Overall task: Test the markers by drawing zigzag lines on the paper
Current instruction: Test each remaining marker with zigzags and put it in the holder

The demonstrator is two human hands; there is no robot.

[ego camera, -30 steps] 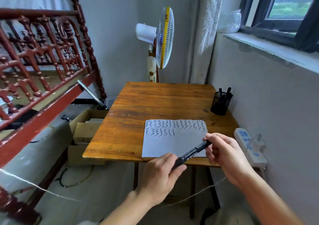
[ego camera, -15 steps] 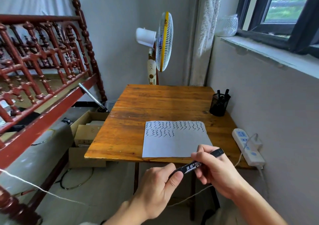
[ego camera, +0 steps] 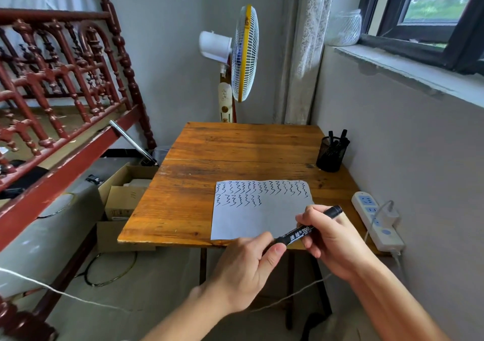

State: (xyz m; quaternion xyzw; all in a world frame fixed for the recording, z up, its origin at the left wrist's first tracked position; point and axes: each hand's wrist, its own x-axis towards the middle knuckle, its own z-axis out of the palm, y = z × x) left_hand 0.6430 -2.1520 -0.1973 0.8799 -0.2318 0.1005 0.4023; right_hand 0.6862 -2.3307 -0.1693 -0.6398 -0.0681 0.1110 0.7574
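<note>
Gripping one black marker [ego camera: 301, 233] at both ends, just past the near edge of the table [ego camera: 235, 154]. Left hand [ego camera: 246, 264] curled round the lower end, thumb and forefinger pinched on what was likely the cap; right hand [ego camera: 332, 238] wrapped round the barrel, fingers closed, far end of the marker poking out past the knuckles. Looked like a pull-apart hold, judged as uncapping or recapping; could not tell which, cap seam hidden under the left fingers. Held low and off the paper [ego camera: 251, 220], probably to keep ink clear of the sheet until the tip was ready.

Paper lay flat on the table, near side close to the table edge, top row full of zigzags, second row filled only on the left. Blank space below, so plenty of room for more tests. Cup [ego camera: 331, 154] with more markers stood at the far right corner by the wall, well apart from the paper, likely the supply or the return spot. Power strip [ego camera: 377, 220] lay on the right table edge near the right hand; cord could snag.

Versus a second ago: marker tilted about the same, but both hands dropped back slightly toward the body and right hand slid along the barrel, more of the far end now showing. Zigzag count unchanged. Paper and cup unmoved. Camera tipped a bit.
</note>
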